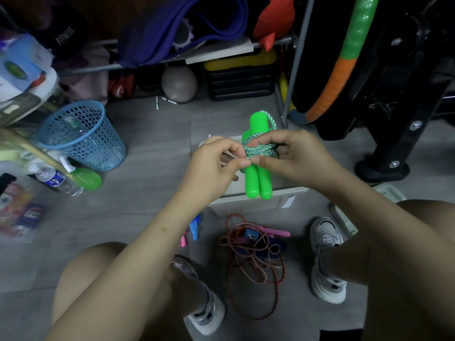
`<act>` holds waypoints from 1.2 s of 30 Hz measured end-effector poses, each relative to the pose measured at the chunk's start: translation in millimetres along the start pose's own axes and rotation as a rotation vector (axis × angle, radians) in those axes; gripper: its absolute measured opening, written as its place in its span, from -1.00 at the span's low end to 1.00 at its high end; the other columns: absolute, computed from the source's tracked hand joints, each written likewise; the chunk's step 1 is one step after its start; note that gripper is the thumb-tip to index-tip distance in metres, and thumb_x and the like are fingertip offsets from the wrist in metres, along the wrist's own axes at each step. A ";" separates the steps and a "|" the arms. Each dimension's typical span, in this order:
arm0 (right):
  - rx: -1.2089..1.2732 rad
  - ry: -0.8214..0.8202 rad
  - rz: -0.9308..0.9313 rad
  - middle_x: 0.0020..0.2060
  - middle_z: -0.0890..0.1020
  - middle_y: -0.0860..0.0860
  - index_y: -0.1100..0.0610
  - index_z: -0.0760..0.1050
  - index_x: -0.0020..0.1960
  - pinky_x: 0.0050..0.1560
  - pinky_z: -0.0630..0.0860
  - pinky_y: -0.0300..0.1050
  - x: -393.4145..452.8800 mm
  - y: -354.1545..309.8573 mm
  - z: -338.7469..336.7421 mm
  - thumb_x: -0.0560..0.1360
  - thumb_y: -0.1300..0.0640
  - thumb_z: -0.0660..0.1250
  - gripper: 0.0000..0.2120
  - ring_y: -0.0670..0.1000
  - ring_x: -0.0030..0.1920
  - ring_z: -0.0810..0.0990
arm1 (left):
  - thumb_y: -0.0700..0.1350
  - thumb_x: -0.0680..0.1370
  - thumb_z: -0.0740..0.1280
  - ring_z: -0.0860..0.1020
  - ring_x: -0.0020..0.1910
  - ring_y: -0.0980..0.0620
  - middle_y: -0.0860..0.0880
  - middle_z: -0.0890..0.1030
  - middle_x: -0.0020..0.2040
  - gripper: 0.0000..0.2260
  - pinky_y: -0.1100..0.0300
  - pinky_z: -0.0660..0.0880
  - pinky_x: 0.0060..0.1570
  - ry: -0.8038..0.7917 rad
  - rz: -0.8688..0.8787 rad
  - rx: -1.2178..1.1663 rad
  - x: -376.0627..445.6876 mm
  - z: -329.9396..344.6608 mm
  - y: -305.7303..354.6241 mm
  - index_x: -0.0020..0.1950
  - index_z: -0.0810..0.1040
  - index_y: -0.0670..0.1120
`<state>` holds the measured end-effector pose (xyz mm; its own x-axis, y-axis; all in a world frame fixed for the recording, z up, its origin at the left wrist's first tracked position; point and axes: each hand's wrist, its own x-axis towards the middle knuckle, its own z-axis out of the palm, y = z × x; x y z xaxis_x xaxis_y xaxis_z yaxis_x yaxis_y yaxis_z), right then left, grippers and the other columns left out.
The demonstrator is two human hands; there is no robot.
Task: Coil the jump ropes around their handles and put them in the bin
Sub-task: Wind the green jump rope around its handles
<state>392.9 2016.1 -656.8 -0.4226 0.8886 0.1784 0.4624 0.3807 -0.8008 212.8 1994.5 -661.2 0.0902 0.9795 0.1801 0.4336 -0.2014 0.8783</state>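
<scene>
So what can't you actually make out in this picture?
All in the head view:
- The bin: the hands and the green jump rope cover its inside.
- The rope's free end: tucked under the left hand and right hand.
- The pink and blue handles: partly behind the left forearm.
- The packets at the left edge: too blurred to read.

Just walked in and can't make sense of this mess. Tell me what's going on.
A person crouching on the floor is holding a green jump rope in both hands, its cord wound around the paired handles. The left hand and right hand pinch the coil above a white bin. A red rope lies tangled between their shoes.
</scene>
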 end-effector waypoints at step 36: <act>0.072 0.287 0.014 -0.06 0.66 -0.05 -0.14 0.54 0.10 -0.05 0.55 0.15 -2.3 8.7 24.4 0.43 -0.15 0.27 -0.73 0.05 -0.11 0.63 | -0.24 0.52 0.20 0.52 -0.16 -0.17 -0.21 0.55 -0.14 -0.83 0.20 0.33 -0.13 0.257 0.252 0.401 8.1 23.9 -5.5 -0.13 0.55 -0.28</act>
<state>378.9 2011.1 -678.1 -0.1745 0.9334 0.3134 0.4057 0.3582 -0.8409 232.5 2003.5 -675.1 0.0353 0.8592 0.5105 0.7395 -0.3661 0.5649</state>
